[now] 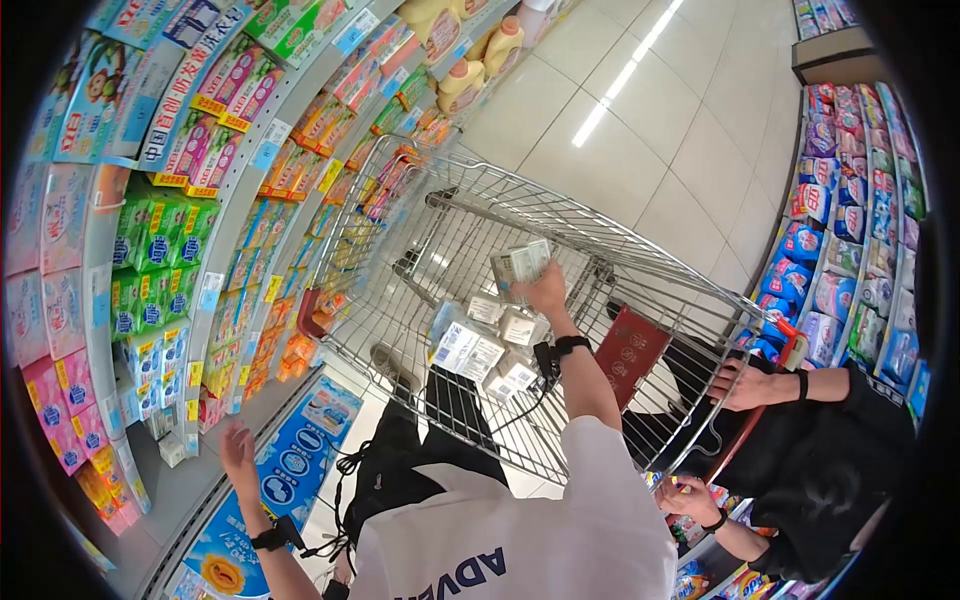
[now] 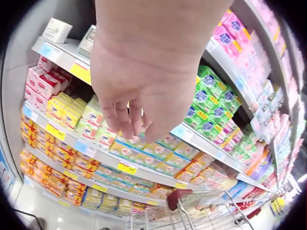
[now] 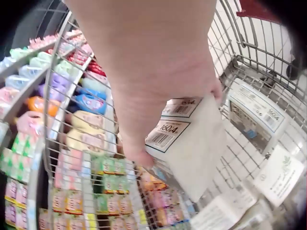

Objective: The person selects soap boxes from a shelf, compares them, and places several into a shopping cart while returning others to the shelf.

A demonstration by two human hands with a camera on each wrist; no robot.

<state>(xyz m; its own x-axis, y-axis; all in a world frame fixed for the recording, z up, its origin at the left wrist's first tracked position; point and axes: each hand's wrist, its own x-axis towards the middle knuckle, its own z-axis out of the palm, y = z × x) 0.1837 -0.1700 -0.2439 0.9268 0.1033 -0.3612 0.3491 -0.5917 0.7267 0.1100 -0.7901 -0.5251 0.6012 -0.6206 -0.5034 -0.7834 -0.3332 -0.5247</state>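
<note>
In the head view the right hand (image 1: 541,290) reaches into a wire shopping cart (image 1: 420,270) and grips a white boxed pack (image 1: 528,260). The right wrist view shows the hand (image 3: 158,120) pinching this pack (image 3: 196,148) between thumb and fingers, above the cart's wire floor. Several white packs (image 1: 468,349) lie in the cart beside it; another pack (image 3: 259,115) with a label sits at the right. The left hand (image 1: 238,452) is held in the air near the shelves, holding nothing; in the left wrist view the hand (image 2: 139,91) hangs with relaxed fingers before the shelf.
Shelves (image 1: 268,150) of boxed soaps line the left side. Another person's hand (image 1: 742,386) rests on the cart handle (image 1: 790,352). Bagged goods (image 1: 830,220) fill shelves at the right. A blue floor-level panel (image 1: 300,460) runs below the left shelves. Tiled floor (image 1: 600,150) lies beyond the cart.
</note>
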